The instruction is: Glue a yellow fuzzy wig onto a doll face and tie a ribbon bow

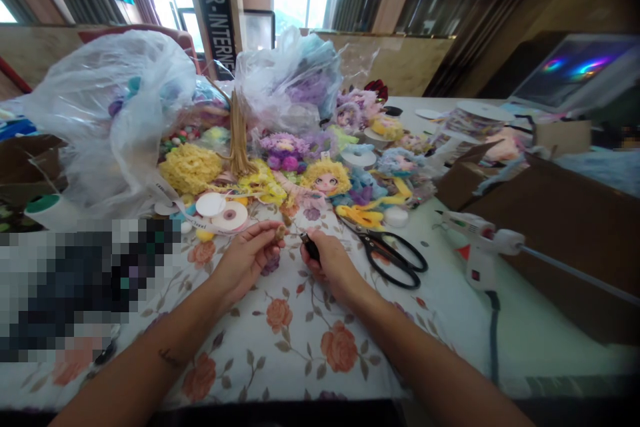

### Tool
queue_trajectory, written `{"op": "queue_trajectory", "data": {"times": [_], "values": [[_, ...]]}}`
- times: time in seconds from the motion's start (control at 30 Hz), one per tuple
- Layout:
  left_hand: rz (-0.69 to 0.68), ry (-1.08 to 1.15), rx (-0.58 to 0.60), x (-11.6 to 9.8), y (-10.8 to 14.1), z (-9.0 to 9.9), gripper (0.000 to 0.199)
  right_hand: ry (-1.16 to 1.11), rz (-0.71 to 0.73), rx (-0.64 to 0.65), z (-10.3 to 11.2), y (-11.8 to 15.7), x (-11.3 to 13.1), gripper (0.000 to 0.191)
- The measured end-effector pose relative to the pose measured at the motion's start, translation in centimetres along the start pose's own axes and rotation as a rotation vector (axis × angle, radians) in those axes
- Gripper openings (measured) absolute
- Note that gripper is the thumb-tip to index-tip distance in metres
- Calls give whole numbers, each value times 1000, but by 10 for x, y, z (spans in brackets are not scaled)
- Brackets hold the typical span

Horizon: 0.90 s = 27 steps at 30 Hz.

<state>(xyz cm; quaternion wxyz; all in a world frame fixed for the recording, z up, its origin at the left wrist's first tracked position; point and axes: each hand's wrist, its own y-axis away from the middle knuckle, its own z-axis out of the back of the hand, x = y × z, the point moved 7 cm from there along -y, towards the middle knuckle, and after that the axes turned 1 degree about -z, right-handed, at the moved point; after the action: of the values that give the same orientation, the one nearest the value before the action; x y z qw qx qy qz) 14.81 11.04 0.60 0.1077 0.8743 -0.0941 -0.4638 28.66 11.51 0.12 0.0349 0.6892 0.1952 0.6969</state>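
Observation:
My left hand pinches a small gold-brown piece, perhaps ribbon, between thumb and fingertips. Close by on the right, my right hand is wrapped around a black lighter, its metal top pointing toward the piece. No flame can be made out. Both hands are above a white cloth printed with orange roses. Black-handled scissors lie right of my right hand, their blades partly under yellow fuzzy material. Beyond the hands sits a doll head with curly yellow hair.
A white glue gun stands at right beside a brown cardboard box. White ribbon rolls lie left of centre. Behind them are a yellow ruffled bundle, gold strips and bulging clear plastic bags.

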Motion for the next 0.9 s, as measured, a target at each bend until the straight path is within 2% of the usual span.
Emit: {"op": "queue_trajectory", "data": {"times": [0.27, 0.5, 0.7, 0.9], "values": [[5, -47, 6, 1, 1, 0, 24, 15, 20, -6, 4, -4, -2, 48], [-71, -146, 51, -2, 4, -1, 24, 20, 14, 8, -1, 1, 2, 46], [-79, -173, 61, 0, 1, 0, 26, 77, 30, 39, -8, 8, 7, 45], [-79, -177, 54, 0, 1, -1, 24, 7, -13, 14, -5, 3, 3, 46]]}}
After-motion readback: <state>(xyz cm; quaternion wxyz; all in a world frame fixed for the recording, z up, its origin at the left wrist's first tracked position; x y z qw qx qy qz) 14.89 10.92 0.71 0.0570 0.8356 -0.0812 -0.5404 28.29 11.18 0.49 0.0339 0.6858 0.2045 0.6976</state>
